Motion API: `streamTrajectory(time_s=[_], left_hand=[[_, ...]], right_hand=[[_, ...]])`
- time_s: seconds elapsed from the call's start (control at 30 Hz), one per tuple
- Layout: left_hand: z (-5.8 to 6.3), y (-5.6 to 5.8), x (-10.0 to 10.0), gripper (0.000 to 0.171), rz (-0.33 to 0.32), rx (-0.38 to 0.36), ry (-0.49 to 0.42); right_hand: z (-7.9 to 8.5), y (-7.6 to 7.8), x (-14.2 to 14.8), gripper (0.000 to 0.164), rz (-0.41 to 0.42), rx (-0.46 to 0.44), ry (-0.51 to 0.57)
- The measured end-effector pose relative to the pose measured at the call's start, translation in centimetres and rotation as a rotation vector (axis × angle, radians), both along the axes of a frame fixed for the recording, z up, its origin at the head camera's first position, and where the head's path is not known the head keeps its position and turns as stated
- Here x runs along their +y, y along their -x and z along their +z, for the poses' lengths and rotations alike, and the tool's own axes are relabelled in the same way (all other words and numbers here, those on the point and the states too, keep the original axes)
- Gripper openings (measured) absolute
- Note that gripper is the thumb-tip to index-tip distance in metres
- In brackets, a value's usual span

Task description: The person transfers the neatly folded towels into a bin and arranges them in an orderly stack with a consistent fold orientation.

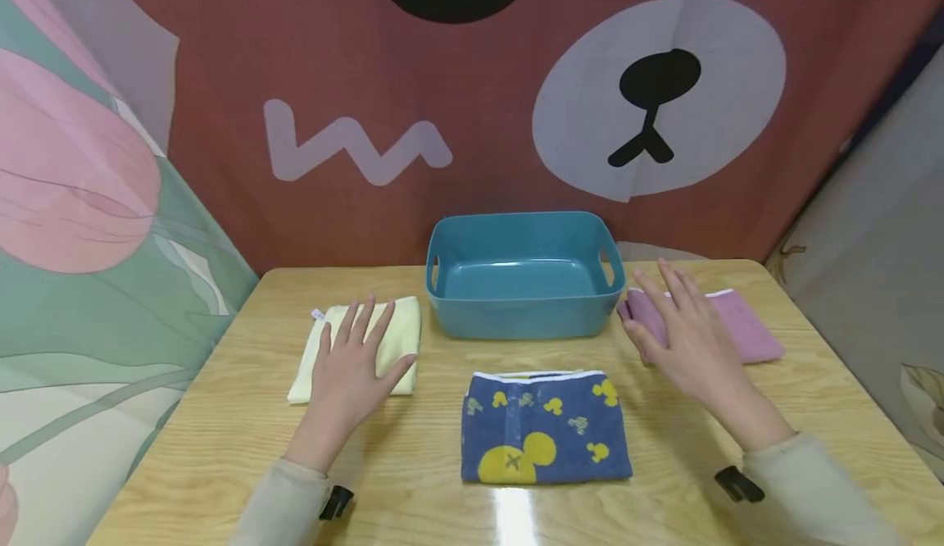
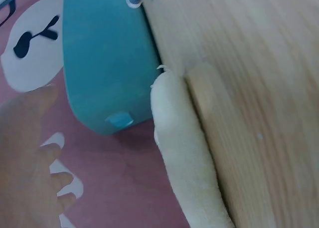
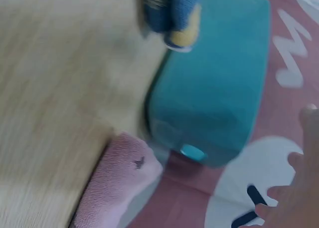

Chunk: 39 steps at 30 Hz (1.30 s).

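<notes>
My left hand (image 1: pixel 352 374), fingers spread, is over a folded pale yellow towel (image 1: pixel 401 341) at the left of the table. Fingers likewise apart, my right hand (image 1: pixel 689 341) is above a folded pink-purple towel (image 1: pixel 745 329) on the right. In the left wrist view the yellow towel (image 2: pixel 184 153) shows below the hand, and the pink towel (image 3: pixel 117 183) shows likewise in the right wrist view. Between the hands lies a folded dark blue towel (image 1: pixel 546 427) with yellow mouse-head prints. Neither hand grips anything.
A teal plastic basket (image 1: pixel 516 318) with handle cutouts stands at the table's back, behind the blue towel. The wooden table (image 1: pixel 221 464) ends at a red-brown curtain (image 1: pixel 487 193) with a bear print. Patterned cloth hangs at both sides.
</notes>
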<state>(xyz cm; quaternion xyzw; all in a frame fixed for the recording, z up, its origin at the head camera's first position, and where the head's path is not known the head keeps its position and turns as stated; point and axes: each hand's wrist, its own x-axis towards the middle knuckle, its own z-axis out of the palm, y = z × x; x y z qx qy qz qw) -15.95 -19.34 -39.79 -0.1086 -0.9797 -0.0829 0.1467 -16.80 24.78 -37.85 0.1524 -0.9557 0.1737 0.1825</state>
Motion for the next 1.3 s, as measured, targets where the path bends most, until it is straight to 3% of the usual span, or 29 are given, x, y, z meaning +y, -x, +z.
streamTrajectory(time_s=[0.3, 0.7, 0.97, 1.3], left_hand=[[0.0, -0.4, -0.6, 0.079, -0.052, 0.010, -0.015], [0.3, -0.5, -3.1, 0.076, -0.075, 0.032, -0.063], [0.2, -0.4, -4.4, 0.073, -0.114, 0.037, -0.101], [-0.2, -0.6, -5.8, 0.070, -0.170, 0.073, -0.155]], right_hand=[[0.6, -0.7, -1.7, 0.070, 0.092, 0.023, 0.013], [1.3, -1.5, -5.0, 0.072, 0.206, -0.047, 0.017], [1.8, -2.3, -7.0, 0.068, 0.284, -0.171, 0.144], [2.2, -2.8, -9.1, 0.069, 0.374, -0.224, 0.308]])
